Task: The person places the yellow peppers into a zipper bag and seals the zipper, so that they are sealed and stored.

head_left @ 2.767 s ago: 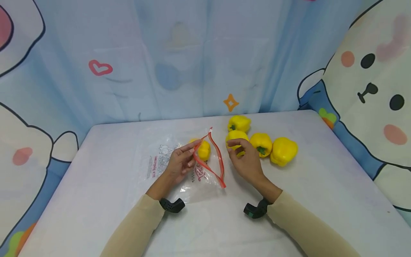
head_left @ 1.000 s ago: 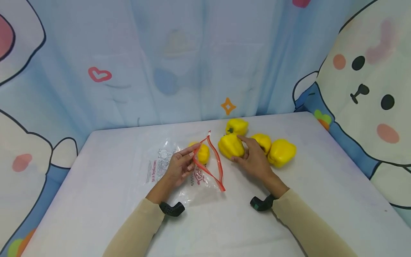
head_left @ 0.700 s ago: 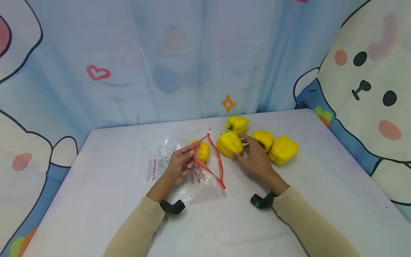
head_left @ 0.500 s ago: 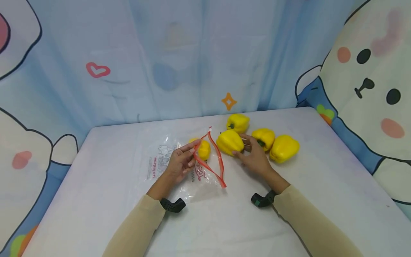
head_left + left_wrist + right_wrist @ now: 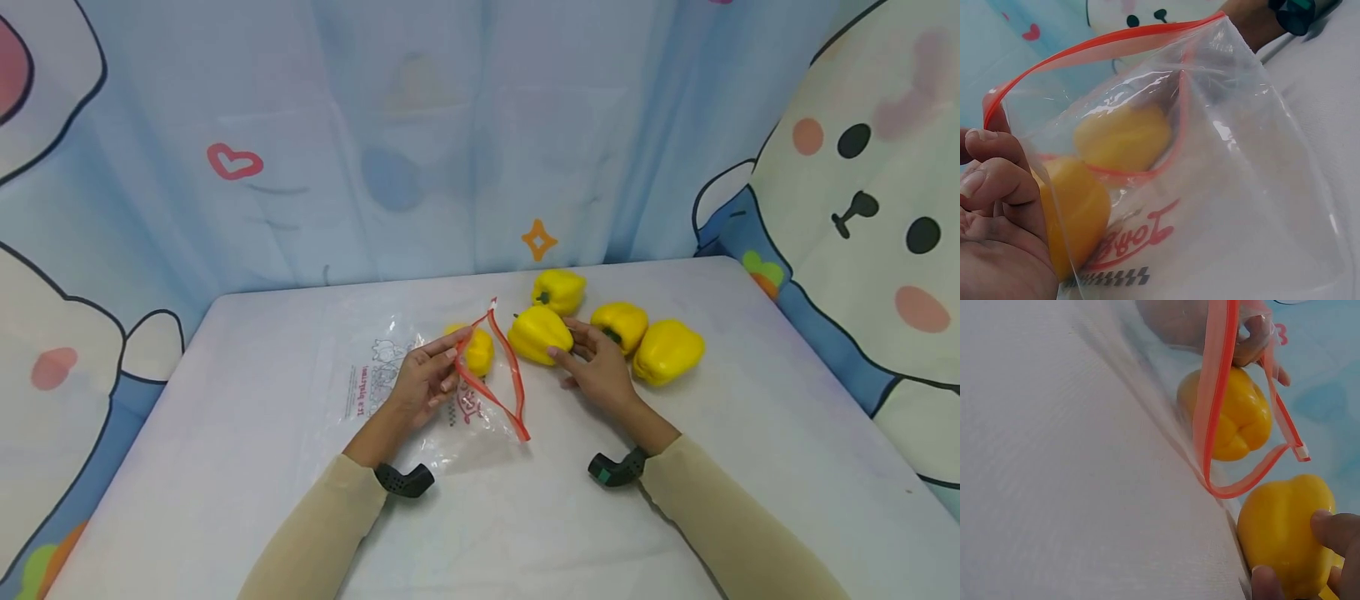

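Observation:
A clear plastic zip bag with a red zip edge lies on the table, its mouth held apart toward the right. My left hand pinches the near-left side of that red edge. Inside the bag rests one yellow bell pepper, also visible through the plastic in the left wrist view. Just right of the bag mouth, my right hand grips a second yellow bell pepper from its right side. The right wrist view shows the thumb and fingers on this bell pepper, close to the red edge.
Three more yellow bell peppers stand nearby: one bell pepper behind the gripped one, another bell pepper to the right, and a bell pepper farthest right. A white cloth covers the table. A printed curtain hangs behind.
My right hand has taken hold of the second bell pepper, which now lies turned and slightly farther left, nearer the bag mouth. My left hand keeps its pinch on the bag.

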{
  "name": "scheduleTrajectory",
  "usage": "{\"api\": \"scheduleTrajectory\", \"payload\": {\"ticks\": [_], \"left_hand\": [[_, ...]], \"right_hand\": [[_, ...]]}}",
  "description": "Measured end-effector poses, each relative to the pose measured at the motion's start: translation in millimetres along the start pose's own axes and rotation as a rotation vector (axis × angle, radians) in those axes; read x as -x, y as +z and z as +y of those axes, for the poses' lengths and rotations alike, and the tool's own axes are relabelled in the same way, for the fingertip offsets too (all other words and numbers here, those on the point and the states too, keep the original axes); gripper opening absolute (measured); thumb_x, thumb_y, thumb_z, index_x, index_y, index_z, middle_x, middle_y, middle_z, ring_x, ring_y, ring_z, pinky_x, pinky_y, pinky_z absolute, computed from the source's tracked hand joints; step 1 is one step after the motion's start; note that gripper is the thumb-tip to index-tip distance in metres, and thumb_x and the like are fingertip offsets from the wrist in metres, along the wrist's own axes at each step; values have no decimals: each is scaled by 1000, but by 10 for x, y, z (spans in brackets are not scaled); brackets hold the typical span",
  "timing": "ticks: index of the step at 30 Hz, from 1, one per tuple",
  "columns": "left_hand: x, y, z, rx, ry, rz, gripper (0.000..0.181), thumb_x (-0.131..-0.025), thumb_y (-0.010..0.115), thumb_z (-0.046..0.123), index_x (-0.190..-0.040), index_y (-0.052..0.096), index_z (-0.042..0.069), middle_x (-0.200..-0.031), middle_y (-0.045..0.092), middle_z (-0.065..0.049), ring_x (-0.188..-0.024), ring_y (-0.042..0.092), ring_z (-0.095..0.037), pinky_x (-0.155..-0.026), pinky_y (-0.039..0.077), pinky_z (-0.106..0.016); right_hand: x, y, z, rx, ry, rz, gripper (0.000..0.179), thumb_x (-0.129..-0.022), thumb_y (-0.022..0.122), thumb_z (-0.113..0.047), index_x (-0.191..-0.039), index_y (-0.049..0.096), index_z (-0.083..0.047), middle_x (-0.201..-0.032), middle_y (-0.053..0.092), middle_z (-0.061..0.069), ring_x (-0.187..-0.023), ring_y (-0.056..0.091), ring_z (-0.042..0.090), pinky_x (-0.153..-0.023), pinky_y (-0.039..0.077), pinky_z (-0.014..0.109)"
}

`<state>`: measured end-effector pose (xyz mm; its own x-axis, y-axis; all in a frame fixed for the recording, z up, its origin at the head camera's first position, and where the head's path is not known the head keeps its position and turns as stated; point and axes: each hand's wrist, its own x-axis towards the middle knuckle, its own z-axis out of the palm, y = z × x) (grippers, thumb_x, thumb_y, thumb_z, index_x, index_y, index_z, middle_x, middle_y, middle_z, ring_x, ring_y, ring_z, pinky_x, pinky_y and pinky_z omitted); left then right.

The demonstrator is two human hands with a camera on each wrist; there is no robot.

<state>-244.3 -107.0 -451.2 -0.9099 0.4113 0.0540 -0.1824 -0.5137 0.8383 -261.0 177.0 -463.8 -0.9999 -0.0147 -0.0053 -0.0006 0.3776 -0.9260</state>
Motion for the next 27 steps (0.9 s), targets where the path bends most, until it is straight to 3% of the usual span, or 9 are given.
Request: {"api": "scheduleTrajectory", "payload": {"ticks": [8, 17, 27], "left_hand": [[-2, -6, 1, 5, -9, 1, 40, -101, 51, 11, -140, 54, 5, -79, 61, 3, -49, 45, -5, -38, 35, -11], [1, -12, -5, 7, -11, -8, 42, -101, 52, 13, -142, 51, 4, -86, 63, 2, -50, 46, -6, -38, 36, -11], [-4, -20, -10, 15, -6, -10, 40, -100, 53, 11, -140, 54, 4, -80, 62, 3, -49, 45, -6, -38, 36, -11]], "right_hand": [[7, 4, 20, -61, -19, 12, 72, -91, 68, -39, -152, 35, -17, -150, 43, 10, -130, 52, 30, -74, 60, 24], [12, -50, 26, -251, 10, -6, 70, -94, 66, -33, -154, 32, -21, -153, 38, 11, -112, 59, 16, -78, 60, 28], [-2, -53, 38, -395, -60, -9, 64, -96, 63, -22, -151, 32, -12, -151, 36, 9, -113, 56, 15, -85, 59, 29]]}}
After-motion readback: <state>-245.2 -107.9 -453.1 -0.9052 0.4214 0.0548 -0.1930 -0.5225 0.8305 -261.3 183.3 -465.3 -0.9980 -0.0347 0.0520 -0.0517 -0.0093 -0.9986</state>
